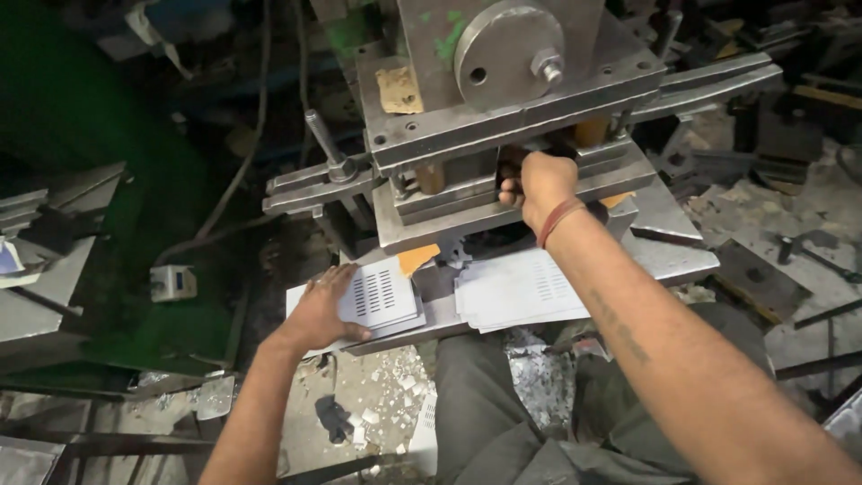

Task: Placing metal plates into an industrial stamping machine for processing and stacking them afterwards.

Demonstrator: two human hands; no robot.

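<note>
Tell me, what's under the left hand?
The left hand lies flat on a stack of white slotted sheets on the metal shelf. The part beneath the palm is hidden.

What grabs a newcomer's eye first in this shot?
The grey steel press at top centre, with its big round disc, dominates. The right hand reaches into the gap between its plates, a red band on the wrist. Lower left, the left hand lies flat on a stack of white slotted sheets, with a second stack beside it and pale scraps on the floor below.
</note>
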